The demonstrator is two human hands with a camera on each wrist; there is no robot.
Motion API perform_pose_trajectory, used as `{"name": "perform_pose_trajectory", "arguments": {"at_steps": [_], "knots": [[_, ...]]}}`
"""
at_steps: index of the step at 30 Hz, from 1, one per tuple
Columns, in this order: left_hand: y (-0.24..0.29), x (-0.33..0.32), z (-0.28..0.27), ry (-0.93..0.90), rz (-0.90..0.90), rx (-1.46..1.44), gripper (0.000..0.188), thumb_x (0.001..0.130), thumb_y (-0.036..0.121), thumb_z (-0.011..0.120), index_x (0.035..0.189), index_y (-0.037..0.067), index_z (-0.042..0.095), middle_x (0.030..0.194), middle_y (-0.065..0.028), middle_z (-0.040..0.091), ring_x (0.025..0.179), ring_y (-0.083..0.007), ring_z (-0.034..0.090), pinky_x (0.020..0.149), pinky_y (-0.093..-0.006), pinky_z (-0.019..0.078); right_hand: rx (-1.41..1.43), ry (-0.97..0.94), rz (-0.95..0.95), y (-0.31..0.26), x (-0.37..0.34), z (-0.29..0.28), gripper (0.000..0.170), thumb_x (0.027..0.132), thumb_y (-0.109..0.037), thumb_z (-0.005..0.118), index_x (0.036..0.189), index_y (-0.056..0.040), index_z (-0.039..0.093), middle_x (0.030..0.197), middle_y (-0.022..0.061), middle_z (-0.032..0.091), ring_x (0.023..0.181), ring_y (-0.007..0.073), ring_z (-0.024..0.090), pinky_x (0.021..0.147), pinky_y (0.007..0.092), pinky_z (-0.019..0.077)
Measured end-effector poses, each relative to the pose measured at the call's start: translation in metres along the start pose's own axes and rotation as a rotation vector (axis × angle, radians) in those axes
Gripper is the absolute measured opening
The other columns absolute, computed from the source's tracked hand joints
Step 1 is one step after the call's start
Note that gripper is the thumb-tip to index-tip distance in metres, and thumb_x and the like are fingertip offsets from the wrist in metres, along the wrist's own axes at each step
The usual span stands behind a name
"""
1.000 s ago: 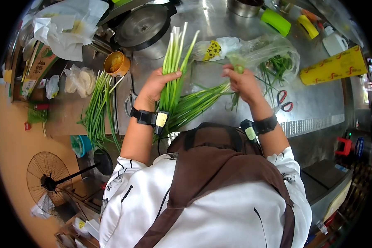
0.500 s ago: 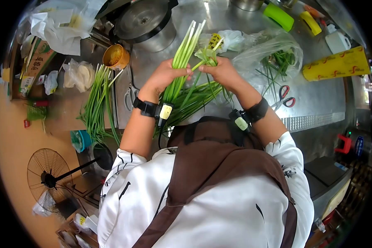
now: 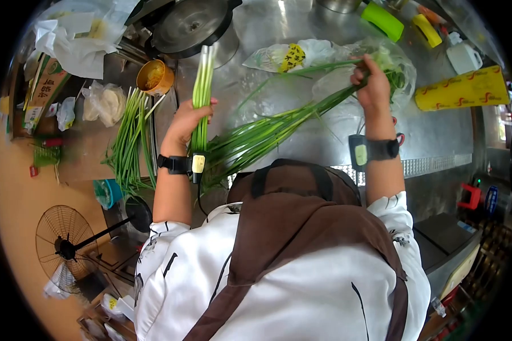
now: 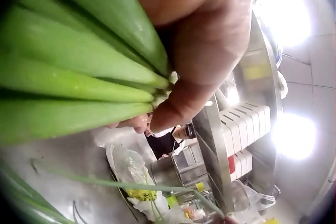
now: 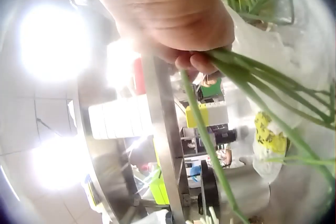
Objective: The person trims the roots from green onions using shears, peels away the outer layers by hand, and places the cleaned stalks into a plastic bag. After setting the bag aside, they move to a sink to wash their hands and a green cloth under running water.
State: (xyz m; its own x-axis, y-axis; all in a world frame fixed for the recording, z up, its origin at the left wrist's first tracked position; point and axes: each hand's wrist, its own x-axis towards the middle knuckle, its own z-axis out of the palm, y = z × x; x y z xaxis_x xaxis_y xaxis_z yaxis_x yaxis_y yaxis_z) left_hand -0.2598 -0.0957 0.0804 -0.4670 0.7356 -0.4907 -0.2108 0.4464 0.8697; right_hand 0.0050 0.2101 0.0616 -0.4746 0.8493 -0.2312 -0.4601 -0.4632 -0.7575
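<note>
The left hand grips an upright bundle of green onions, white ends pointing away from the body. In the left wrist view the thumb of the left hand wraps the green stalks. Over the clear plastic bag, the right hand has its fingers curled round some long green leaves. These leaves trail from the right hand in the right wrist view. Between the hands, loose green onions lie across the metal table.
Another pile of green onions lies at the left, beside an orange tub and a bagged pale item. A lidded pot stands behind. A yellow roll and a white jug are at the right.
The hands met at the bundle, then parted: the left moved left with its bundle, the right moved far right and away from the body, drawing long leaves along.
</note>
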Motion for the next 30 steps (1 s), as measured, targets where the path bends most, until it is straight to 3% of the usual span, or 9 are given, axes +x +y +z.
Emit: {"name": "perform_pose_trajectory", "arguments": {"at_steps": [2,9,10,14,15,21,25,28,30], "knots": [[-0.005,-0.001,-0.002,0.025,0.082,0.04,0.018,0.076,0.008,0.064,0.091,0.0,0.062,0.073,-0.0029,0.058,0.062,-0.0109,0.053,0.06,-0.0221,0.0413,0.14,-0.184,-0.016,-0.01,0.007,-0.029,0.02,0.092,-0.02,0.05,0.089,-0.0005,0.054,0.085,0.0123,0.061,0.064,0.0151,0.048,0.059,0.0292,0.041],[-0.055,0.034,0.071,-0.11,0.19,0.318,0.016,0.074,0.009,0.066,0.086,0.001,0.061,0.077,-0.0037,0.061,0.069,-0.0128,0.057,0.064,-0.0271,0.0454,0.302,0.141,-0.246,-0.063,-0.018,-0.028,0.02,0.095,-0.019,0.044,0.09,-0.0011,0.05,0.088,0.011,0.057,0.084,0.0226,0.053,0.081,0.037,0.045],[-0.063,0.039,0.079,-0.062,0.186,0.456,0.021,0.072,0.012,0.066,0.088,0.0,0.061,0.078,-0.0087,0.063,0.071,-0.019,0.06,0.066,-0.0304,0.0464,0.359,0.172,-0.311,-0.071,-0.017,-0.046,0.019,0.096,-0.018,0.042,0.089,-0.0017,0.049,0.086,0.0101,0.055,0.084,0.0228,0.052,0.083,0.0377,0.0442],[-0.061,0.042,0.103,0.041,0.27,0.631,0.031,0.069,0.017,0.065,0.092,-0.002,0.059,0.079,-0.0192,0.063,0.075,-0.0322,0.062,0.068,-0.0361,0.0474,0.481,-0.221,-0.218,-0.099,-0.022,-0.121,0.019,0.096,-0.021,0.043,0.085,-0.005,0.046,0.066,0.0,0.037,0.054,0.0113,0.036,0.051,0.0245,0.0368],[-0.066,0.047,0.104,0.023,0.244,0.459,0.026,0.071,0.014,0.066,0.089,-0.003,0.057,0.074,-0.0155,0.063,0.067,-0.0253,0.062,0.063,-0.0336,0.0476,0.393,0.068,-0.307,-0.104,-0.034,-0.105,0.021,0.096,-0.022,0.043,0.083,-0.0058,0.045,0.064,-0.0018,0.033,0.047,0.0085,0.028,0.043,0.0228,0.0266],[-0.015,0.032,0.122,-0.086,0.207,0.157,0.012,0.076,0.005,0.065,0.081,-0.001,0.056,0.07,-0.004,0.06,0.058,-0.0086,0.055,0.055,-0.0246,0.0449,0.431,0.268,-0.363,-0.101,-0.038,-0.131,0.024,0.097,-0.024,0.04,0.081,-0.0069,0.044,0.066,0.0014,0.039,0.047,0.01,0.03,0.043,0.0239,0.0273],[-0.002,0.029,0.134,-0.087,0.24,0.213,0.012,0.076,0.006,0.066,0.082,-0.001,0.058,0.073,-0.0029,0.061,0.058,-0.0095,0.055,0.055,-0.0249,0.0449,0.514,0.39,-0.57,-0.086,-0.03,-0.111,0.022,0.095,-0.021,0.039,0.078,-0.0064,0.043,0.065,0.003,0.041,0.048,0.0127,0.032,0.047,0.0268,0.0303],[-0.007,0.033,0.141,-0.088,0.233,0.224,0.013,0.077,0.004,0.066,0.087,0.0,0.059,0.076,-0.0022,0.059,0.063,-0.0091,0.054,0.059,-0.0242,0.0439,0.535,0.357,-0.789,-0.109,-0.016,-0.089,0.017,0.09,-0.014,0.04,0.075,-0.0065,0.042,0.065,0.0028,0.041,0.048,0.0139,0.033,0.051,0.0294,0.0339],[-0.008,0.035,0.145,-0.069,0.245,0.206,0.019,0.076,0.005,0.068,0.093,-0.002,0.06,0.081,-0.0012,0.06,0.071,-0.0091,0.055,0.066,-0.0238,0.0449,0.58,0.201,-0.838,-0.115,-0.001,-0.088,0.011,0.085,-0.011,0.043,0.078,-0.0038,0.047,0.069,0.006,0.047,0.057,0.0172,0.045,0.061,0.0319,0.0409]]}}
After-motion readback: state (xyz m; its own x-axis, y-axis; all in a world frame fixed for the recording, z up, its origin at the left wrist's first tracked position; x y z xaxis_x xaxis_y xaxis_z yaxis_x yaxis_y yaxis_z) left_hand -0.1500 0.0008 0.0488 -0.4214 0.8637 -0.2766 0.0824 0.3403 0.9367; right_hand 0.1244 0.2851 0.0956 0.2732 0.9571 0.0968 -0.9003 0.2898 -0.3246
